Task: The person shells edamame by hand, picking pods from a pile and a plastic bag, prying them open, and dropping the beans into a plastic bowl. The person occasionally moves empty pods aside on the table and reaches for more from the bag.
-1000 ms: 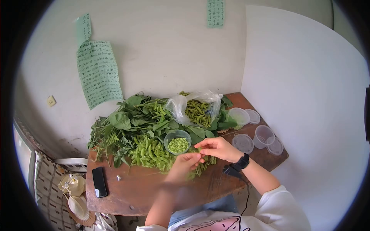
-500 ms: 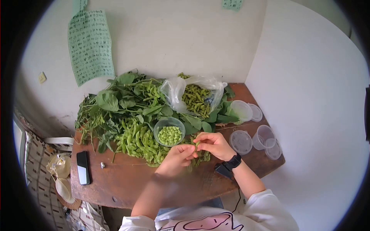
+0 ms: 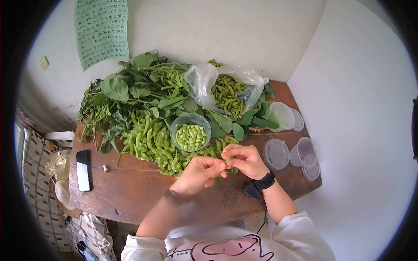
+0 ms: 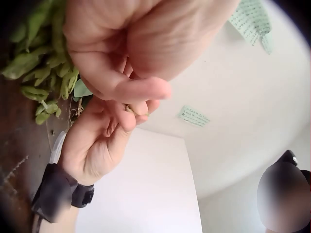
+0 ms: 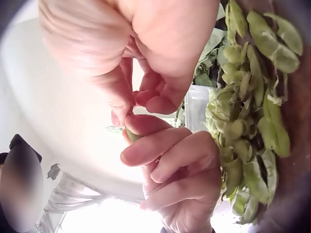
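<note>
Centrally, one small green bean pod (image 3: 227,160), held between two bare hands above the near part of a worn brown wooden table (image 3: 130,191). Left hand (image 3: 199,175): thumb and forefinger clamped on the pod, other fingers curled. Right hand (image 3: 244,161): thumb and fingertips likewise clamped on the pod; the fingertips of the two hands meet closely around it. On the right wrist, a black band (image 3: 266,179) with a dark device attached.

Just beyond the hands, one clear round plastic bowl (image 3: 190,118) containing shelled pale-green beans (image 3: 190,136). Beside and around its left and near sides, one loose heap of bright green pods (image 3: 150,141), reaching to the fingers. Behind the heap, a spread of dark green leafy stems (image 3: 115,89). Behind the bowl, one crumpled clear plastic bag (image 3: 201,85), its mouth open, with darker green pods (image 3: 227,98) inside.

On the table's right part: one clear plastic tub (image 3: 298,155), tilted, overlapping a clear lid (image 3: 311,172); another round clear lid (image 3: 276,155), lying flat near the tub.

On the left part: one black smartphone (image 3: 83,172), and near it a small white object (image 3: 105,168), too small to identify. On the wall, one green sheet of handwriting (image 3: 102,32).
</note>
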A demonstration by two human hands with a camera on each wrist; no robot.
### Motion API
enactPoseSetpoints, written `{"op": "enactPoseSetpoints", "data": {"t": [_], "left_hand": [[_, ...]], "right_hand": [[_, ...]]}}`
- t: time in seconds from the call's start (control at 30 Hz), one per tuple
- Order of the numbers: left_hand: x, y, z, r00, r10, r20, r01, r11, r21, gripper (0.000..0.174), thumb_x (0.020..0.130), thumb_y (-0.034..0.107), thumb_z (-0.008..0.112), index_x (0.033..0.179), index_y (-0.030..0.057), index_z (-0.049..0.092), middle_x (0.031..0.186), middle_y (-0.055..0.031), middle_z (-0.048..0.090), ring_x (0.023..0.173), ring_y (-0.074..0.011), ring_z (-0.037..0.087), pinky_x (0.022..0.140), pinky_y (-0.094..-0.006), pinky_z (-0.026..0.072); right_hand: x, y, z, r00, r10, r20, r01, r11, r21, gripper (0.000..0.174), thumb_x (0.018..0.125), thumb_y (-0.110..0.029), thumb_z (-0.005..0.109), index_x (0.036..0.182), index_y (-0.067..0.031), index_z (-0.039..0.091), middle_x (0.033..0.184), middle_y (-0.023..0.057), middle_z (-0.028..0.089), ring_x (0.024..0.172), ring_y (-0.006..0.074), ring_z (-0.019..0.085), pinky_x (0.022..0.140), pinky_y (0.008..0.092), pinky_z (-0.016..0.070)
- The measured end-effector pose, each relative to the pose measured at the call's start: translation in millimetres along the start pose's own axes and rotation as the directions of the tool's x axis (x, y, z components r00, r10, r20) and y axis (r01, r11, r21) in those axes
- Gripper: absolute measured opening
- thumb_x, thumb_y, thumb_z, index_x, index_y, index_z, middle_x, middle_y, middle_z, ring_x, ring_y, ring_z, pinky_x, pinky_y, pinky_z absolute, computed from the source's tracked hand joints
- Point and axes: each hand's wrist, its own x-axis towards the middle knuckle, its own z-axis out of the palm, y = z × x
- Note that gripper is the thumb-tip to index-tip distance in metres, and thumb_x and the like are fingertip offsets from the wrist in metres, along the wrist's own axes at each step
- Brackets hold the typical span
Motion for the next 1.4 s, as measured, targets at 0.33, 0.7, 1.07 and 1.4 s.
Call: {"op": "enactPoseSetpoints", "data": {"t": [0.33, 0.7, 1.07, 1.4], "left_hand": [[-2, -4, -5, 0.999, 0.006, 0.038, -0.003, 0.998, -0.065, 0.025, 0.094, 0.024, 0.064, 0.097, -0.0001, 0.070, 0.080, -0.0050, 0.068, 0.049, -0.0018, 0.046, 0.040, -0.0159, 0.0339], [-3, -3, 12, 0.956, 0.252, -0.149, -0.218, 0.953, 0.212, 0.025, 0.095, 0.012, 0.061, 0.114, -0.0037, 0.064, 0.087, -0.0094, 0.070, 0.062, -0.0072, 0.059, 0.044, -0.0194, 0.0468], [-4, 5, 11, 0.965, 0.254, -0.063, -0.239, 0.954, 0.182, 0.015, 0.092, 0.003, 0.061, 0.105, 0.0009, 0.055, 0.102, -0.0035, 0.053, 0.080, -0.0093, 0.057, 0.045, -0.0199, 0.0499], [-2, -12, 14, 0.883, 0.463, -0.082, -0.389, 0.817, 0.427, 0.015, 0.094, 0.001, 0.055, 0.108, 0.0043, 0.047, 0.106, -0.0040, 0.048, 0.075, -0.0079, 0.055, 0.041, -0.0194, 0.0445]], "right_hand": [[-2, -2, 4, 0.996, -0.066, 0.068, 0.079, 0.975, -0.210, 0.033, 0.088, 0.004, 0.063, 0.120, 0.0015, 0.064, 0.104, 0.0051, 0.059, 0.087, 0.0107, 0.059, 0.078, 0.0228, 0.0487], [0, 7, 12, 0.977, -0.173, -0.124, 0.164, 0.983, -0.079, 0.057, 0.083, 0.010, 0.066, 0.134, -0.0019, 0.044, 0.096, 0.0041, 0.054, 0.088, 0.0093, 0.055, 0.080, 0.0240, 0.0490], [-1, 14, 13, 0.975, -0.217, -0.041, 0.217, 0.976, -0.009, 0.033, 0.083, 0.010, 0.067, 0.105, -0.0046, 0.047, 0.095, 0.0045, 0.053, 0.091, 0.0106, 0.053, 0.082, 0.0263, 0.0477], [-1, 17, 17, 0.960, -0.259, -0.104, 0.258, 0.966, -0.018, 0.033, 0.084, 0.011, 0.065, 0.111, -0.0042, 0.052, 0.090, 0.0016, 0.051, 0.087, 0.0105, 0.053, 0.078, 0.0234, 0.0463]]}}
